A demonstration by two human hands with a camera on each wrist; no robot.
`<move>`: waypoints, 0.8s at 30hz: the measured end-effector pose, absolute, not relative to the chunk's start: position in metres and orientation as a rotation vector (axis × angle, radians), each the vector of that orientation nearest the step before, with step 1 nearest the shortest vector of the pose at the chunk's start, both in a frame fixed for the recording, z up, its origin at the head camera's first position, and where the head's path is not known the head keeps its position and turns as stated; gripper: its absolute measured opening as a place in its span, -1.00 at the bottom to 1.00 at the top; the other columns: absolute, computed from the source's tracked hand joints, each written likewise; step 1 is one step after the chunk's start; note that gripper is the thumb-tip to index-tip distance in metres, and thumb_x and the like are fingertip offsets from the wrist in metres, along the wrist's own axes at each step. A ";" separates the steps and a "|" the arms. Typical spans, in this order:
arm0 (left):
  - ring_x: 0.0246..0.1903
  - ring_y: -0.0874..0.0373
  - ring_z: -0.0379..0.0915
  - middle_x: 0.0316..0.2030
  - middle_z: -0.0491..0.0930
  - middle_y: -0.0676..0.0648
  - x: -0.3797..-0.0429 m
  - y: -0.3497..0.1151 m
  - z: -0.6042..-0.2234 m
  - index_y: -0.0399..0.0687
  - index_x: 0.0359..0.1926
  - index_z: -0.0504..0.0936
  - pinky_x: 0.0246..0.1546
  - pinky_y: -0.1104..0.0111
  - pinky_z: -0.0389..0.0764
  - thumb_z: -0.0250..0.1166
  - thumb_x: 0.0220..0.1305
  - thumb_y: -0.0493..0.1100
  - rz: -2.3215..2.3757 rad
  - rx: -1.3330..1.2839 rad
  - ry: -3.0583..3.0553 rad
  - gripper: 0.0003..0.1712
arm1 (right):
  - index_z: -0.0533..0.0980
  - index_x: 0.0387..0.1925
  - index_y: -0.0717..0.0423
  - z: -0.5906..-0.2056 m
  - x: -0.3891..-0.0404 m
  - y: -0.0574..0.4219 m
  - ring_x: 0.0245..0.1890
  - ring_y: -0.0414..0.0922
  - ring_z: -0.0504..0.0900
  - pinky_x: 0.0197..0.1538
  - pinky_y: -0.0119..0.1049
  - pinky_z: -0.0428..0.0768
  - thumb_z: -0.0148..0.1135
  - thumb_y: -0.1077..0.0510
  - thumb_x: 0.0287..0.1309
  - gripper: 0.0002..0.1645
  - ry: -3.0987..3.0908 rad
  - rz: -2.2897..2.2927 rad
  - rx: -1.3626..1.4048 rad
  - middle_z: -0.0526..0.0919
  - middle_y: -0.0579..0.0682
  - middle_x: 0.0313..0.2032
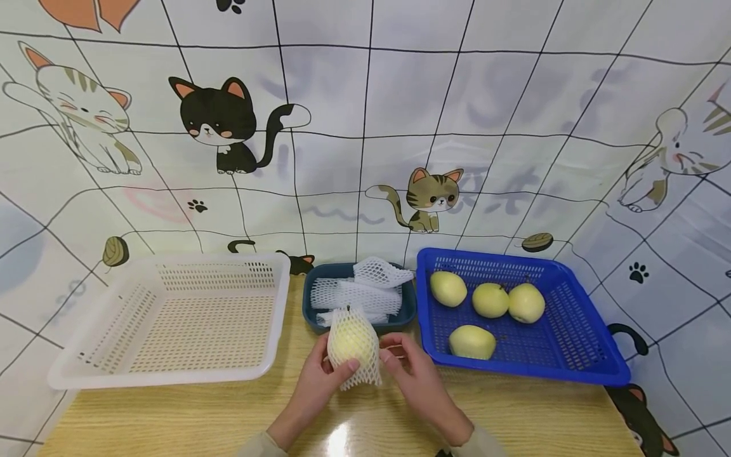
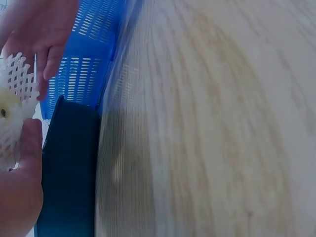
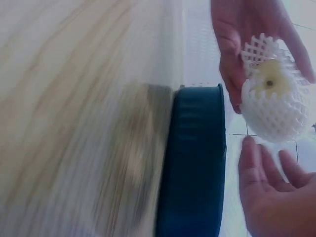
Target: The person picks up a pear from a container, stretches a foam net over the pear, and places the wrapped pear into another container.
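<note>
The left hand (image 1: 321, 376) grips the yellow-green fruit (image 1: 351, 343), sleeved in a white foam net (image 1: 367, 376), at the near side of the teal bin (image 1: 307, 308). The right hand (image 1: 417, 373) is positioned just right of the net, fingers slightly spread and loosely bent. The blue basket (image 1: 531, 372) is at far right.
</note>
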State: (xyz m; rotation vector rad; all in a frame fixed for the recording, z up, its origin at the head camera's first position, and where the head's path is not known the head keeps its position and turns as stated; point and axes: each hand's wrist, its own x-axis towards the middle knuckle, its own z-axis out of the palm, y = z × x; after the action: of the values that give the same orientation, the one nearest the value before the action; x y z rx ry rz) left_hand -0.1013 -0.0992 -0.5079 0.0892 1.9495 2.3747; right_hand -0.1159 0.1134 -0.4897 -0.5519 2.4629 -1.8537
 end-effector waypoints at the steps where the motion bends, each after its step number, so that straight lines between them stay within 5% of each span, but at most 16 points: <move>1: -0.01 0.04 0.64 0.14 0.50 -0.30 -0.101 -0.100 -0.508 -0.28 0.44 0.28 -0.07 0.33 0.70 0.42 0.30 -0.28 2.365 0.091 1.957 -0.22 | 0.52 0.23 0.13 -0.489 -0.117 0.112 -0.01 -0.16 0.66 0.03 -0.23 0.66 0.11 0.11 0.55 -0.65 2.424 -1.864 -0.524 0.64 0.02 0.11; 8: 0.01 0.01 0.64 0.16 0.53 -0.33 -0.101 -0.099 -0.507 -0.28 0.47 0.28 -0.08 0.34 0.70 0.46 0.29 -0.20 2.268 0.126 2.066 -0.17 | 0.23 0.49 0.34 -0.486 -0.124 0.107 0.23 -0.01 0.57 0.13 -0.10 0.65 -0.10 0.13 0.64 -0.43 2.103 -1.962 -0.557 0.41 0.37 0.37; 14: -0.06 0.05 0.66 0.16 0.55 -0.28 -0.100 -0.096 -0.504 -0.25 0.46 0.33 -0.16 0.37 0.71 0.55 0.21 -0.09 2.112 0.153 2.261 -0.10 | 0.19 0.52 0.30 -0.487 -0.128 0.107 0.24 0.14 0.55 0.11 -0.07 0.65 -0.05 0.09 0.62 -0.38 2.015 -1.972 -0.468 0.42 0.39 0.35; 24: -0.05 0.13 0.51 0.10 0.50 -0.06 -0.100 -0.094 -0.506 -0.09 0.40 0.47 -0.11 0.40 0.62 0.62 0.10 -0.02 2.031 0.187 2.501 -0.13 | 0.12 0.53 0.33 -0.494 -0.134 0.109 0.15 -0.05 0.59 0.10 -0.08 0.66 -0.03 0.08 0.59 -0.33 1.808 -2.033 -0.410 0.40 0.36 0.34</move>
State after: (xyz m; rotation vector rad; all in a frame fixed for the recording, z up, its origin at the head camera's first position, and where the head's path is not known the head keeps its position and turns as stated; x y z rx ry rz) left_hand -0.0998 -0.0943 -0.5056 0.1871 2.5014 2.0310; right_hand -0.1337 0.1093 -0.4942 -0.4096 1.8078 -2.0334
